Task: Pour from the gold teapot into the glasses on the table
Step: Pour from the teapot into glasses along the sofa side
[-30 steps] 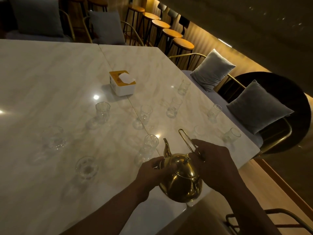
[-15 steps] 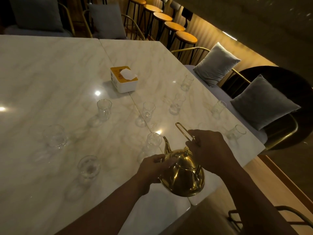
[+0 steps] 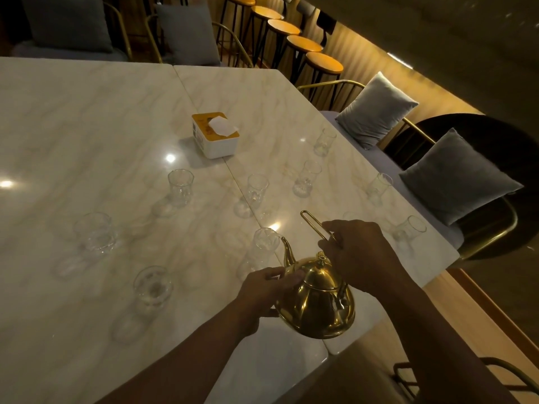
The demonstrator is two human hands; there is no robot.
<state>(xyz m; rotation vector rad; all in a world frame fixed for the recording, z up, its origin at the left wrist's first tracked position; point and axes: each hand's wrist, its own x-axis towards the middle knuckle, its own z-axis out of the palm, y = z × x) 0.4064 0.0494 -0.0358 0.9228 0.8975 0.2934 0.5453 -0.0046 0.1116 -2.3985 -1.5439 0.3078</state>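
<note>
Gold teapot (image 3: 316,304): polished metal, round-bellied, with a domed lid (image 3: 319,277), a thin curved spout (image 3: 287,252) and a tall wire handle (image 3: 313,225). Location: near edge of the marble counter (image 3: 87,126), over the seam between its two slabs; whether the base rests on the stone or hangs just above it cannot be told. Its spout points away from the person, with the nearest glass (image 3: 264,243) just beyond its tip. Grip: right hand (image 3: 360,255) has its fingers curled round the lower run of the wire handle; left hand (image 3: 262,290) has fingers and thumb curved against the shoulder beside the spout base, steadying. Handling, as judged: rigid, probably weighty if filled; the glossy wall is likely slippery and possibly hot, so the handle is the proper hold, the second hand only guiding or keeping the lid seated in the tilt. The handle may swing, letting the body rock. Other glasses (image 3: 180,186): clear, small, scattered well apart over the counter; light, fragile, easily tipped by the spout. Also present: tissue box (image 3: 215,138), farther back.
</note>
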